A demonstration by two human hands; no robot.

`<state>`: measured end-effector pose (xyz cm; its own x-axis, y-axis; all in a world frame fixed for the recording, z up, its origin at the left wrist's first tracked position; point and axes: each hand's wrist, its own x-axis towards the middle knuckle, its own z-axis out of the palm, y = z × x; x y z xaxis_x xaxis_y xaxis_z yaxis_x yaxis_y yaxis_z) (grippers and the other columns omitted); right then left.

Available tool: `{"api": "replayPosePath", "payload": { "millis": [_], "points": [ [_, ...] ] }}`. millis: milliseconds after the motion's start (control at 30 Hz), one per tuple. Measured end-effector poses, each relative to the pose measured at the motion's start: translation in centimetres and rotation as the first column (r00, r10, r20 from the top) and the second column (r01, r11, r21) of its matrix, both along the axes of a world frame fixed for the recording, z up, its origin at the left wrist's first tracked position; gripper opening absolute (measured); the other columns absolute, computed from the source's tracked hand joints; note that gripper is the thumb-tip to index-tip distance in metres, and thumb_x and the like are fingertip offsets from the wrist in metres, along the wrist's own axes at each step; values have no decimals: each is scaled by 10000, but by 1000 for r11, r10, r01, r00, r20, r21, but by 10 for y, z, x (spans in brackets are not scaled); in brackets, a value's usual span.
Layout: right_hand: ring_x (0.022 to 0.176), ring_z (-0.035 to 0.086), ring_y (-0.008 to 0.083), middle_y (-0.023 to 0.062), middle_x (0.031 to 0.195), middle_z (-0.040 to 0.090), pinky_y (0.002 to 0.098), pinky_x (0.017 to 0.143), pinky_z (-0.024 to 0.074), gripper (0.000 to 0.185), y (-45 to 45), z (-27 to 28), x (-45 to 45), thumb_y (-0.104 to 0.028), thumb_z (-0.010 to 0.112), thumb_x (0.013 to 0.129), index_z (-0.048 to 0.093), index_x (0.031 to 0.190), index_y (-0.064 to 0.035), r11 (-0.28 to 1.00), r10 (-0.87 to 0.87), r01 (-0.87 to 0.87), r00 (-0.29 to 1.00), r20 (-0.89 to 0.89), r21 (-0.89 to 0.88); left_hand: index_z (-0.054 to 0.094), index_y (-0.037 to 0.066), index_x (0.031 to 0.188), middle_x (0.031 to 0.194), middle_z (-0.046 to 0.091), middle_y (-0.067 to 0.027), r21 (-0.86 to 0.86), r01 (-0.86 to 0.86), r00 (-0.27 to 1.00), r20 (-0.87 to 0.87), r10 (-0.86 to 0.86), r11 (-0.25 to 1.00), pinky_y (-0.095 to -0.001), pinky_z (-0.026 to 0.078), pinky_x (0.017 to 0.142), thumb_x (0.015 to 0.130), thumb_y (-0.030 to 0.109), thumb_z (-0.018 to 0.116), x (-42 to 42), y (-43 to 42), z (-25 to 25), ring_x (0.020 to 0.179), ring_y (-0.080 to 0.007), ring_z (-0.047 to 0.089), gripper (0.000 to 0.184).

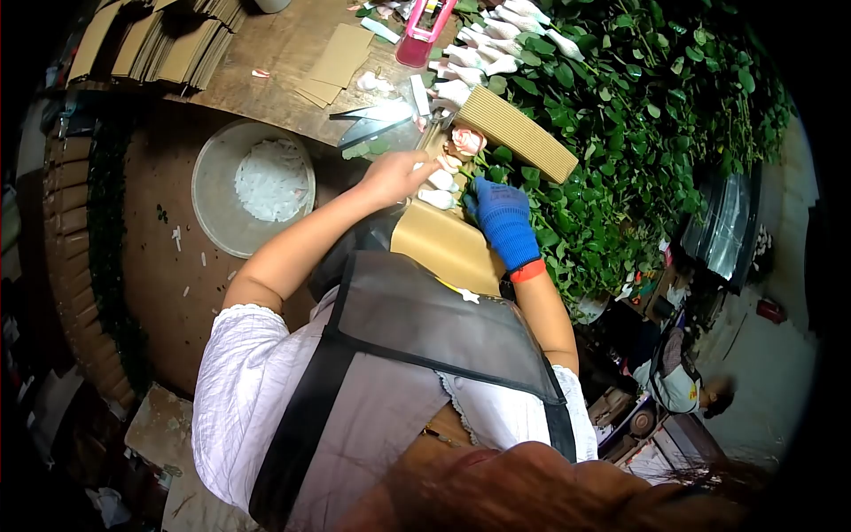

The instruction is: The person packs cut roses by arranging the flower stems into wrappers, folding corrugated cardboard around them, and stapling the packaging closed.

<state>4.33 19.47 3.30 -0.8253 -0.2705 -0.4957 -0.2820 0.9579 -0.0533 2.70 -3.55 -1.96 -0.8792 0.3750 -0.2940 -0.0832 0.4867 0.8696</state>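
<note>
My bare left hand [397, 177] is closed, its fingertips pinched together beside several white-wrapped buds [438, 197]; what lies between them is hidden. My right hand [502, 215], in a blue knitted glove, has its fingers curled at the green stem of a pale pink rose [467, 140], and the grip itself is partly hidden. The buds lie on brown cardboard [448, 244] in front of my apron. A strip of corrugated cardboard [519, 133] slants beyond my right hand. Scissors [377, 121] lie on the table, past my left hand.
Leafy stems [612, 168] are heaped on the right, with more wrapped buds [496, 40] at their far end. A pink-handled tool [417, 49], cardboard sheets [335, 64] and cardboard stacks [164, 49] are on the wooden table. A bin [208, 191] holds white scraps. Another person [678, 386] is at far right.
</note>
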Motion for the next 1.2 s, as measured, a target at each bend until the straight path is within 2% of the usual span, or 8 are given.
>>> {"api": "replayPosePath", "payload": {
  "millis": [167,500,700,833,967,1033,1100,1200],
  "points": [
    [798,684,348,121,847,705,464,706,527,276,4,2,3,-376,622,905,604,997,-117,997,-81,80,996,30,22,627,10,861,823,682,-82,236,-436,887,-48,459,868,-307,492,659,982,220,574,-11,-37,-25,687,-148,619,248],
    [817,690,309,106,834,705,444,719,525,272,-3,26,-1,-411,648,890,656,983,-156,977,97,-78,992,85,-198,659,60,808,736,661,-125,11,369,910,198,-363,930,-353,488,708,903,400,708,-19,-16,22,744,-239,638,356],
    [821,697,319,120,842,709,461,708,543,254,-12,9,-2,-382,645,888,672,971,-144,989,143,-136,982,122,-63,689,32,851,760,643,0,310,-107,923,385,-22,945,-256,436,600,951,276,643,7,-7,-7,674,-84,561,267],
    [845,707,314,129,857,716,461,713,555,216,-16,18,-5,-337,612,906,678,951,-136,988,157,-151,970,184,-42,670,85,967,762,594,34,439,-704,665,683,302,558,-229,424,581,935,240,662,9,-36,8,651,-67,531,158],
    [860,714,303,126,866,723,447,712,559,203,-20,22,-9,-256,538,945,688,929,-121,967,250,-254,944,214,-6,606,52,735,671,593,1,-71,-2,978,208,17,998,-323,406,555,903,301,675,1,-150,-19,606,-115,518,308],
    [854,717,297,126,864,724,442,706,558,208,-24,24,-15,-228,515,949,691,936,-117,950,301,-312,924,234,11,711,83,841,899,729,-141,-821,250,965,166,-204,513,-447,500,714,844,268,698,13,-168,-4,803,-342,667,185],
    [847,718,294,126,864,724,438,700,557,210,-26,20,-16,-216,508,947,691,943,-113,935,343,-353,912,224,7,731,117,931,896,730,-113,-880,342,883,181,-433,329,-412,494,872,844,303,715,8,-163,10,1006,-327,644,206],
    [831,716,302,135,864,723,430,692,555,197,-23,17,-15,-222,521,935,688,961,-122,930,361,-368,912,197,2,659,113,1194,1167,657,-141,-290,165,973,-109,-204,943,-432,421,1010,842,325,745,-11,-108,-3,1204,-375,527,419]
  ]
}}
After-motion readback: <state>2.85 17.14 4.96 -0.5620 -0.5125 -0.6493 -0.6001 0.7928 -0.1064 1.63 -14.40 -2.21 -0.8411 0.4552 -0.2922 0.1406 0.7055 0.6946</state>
